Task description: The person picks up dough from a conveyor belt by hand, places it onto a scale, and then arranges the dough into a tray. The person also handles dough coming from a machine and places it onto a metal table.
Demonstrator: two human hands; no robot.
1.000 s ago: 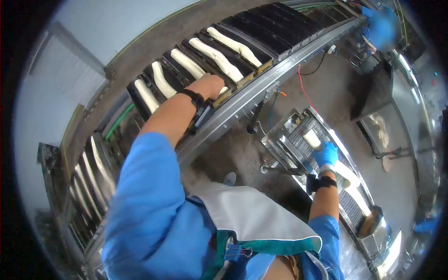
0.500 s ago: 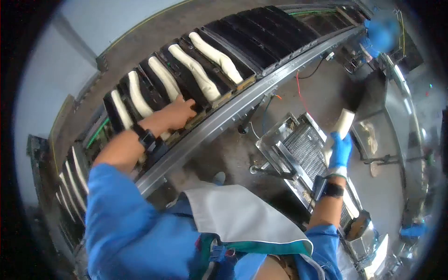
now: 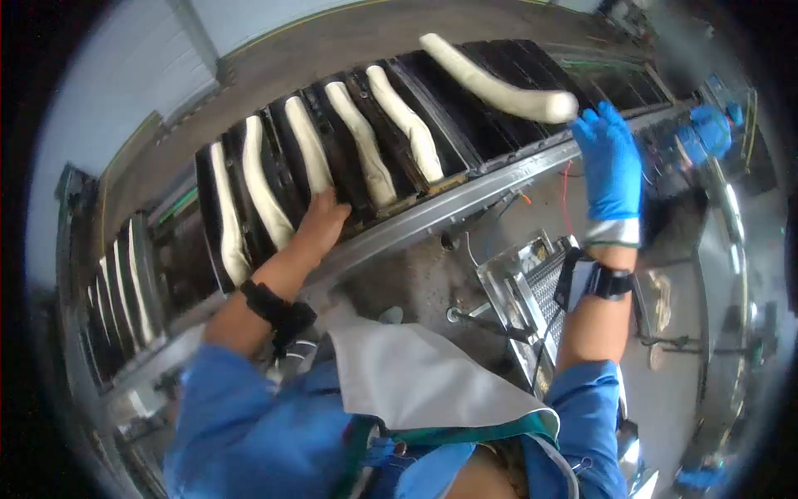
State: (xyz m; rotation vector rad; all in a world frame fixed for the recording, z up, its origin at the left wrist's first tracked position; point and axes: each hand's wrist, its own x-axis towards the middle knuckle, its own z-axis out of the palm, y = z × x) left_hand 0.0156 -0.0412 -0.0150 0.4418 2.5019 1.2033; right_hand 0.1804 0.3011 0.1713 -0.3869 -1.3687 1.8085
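Note:
Long cream-coloured dough rolls lie in black trays on a metal line. My bare left hand point(image 3: 322, 226) has its fingers curled over the lower end of one dough roll point(image 3: 307, 145), which hides that end. My right hand point(image 3: 609, 162), in a blue glove, is raised on the right with its fingers stretched out and apart. Right at its fingertips is the thick end of another dough roll point(image 3: 499, 90), which slants across several black trays. Beside the left hand's roll lie a wrinkled dough roll point(image 3: 362, 141) and a smoother dough roll point(image 3: 407, 125).
A metal rail point(image 3: 519, 162) runs along the near side of the trays. Below my right arm stands a metal frame with a mesh belt point(image 3: 540, 287). Farther left, more trays hold thin rolls point(image 3: 137, 283). A person in blue point(image 3: 702, 137) is at the far right.
My right hand has moved up from the mesh belt to the trays, and the roll it held now lies across them, at its fingertips. My left hand stays by the same roll; the view has shifted.

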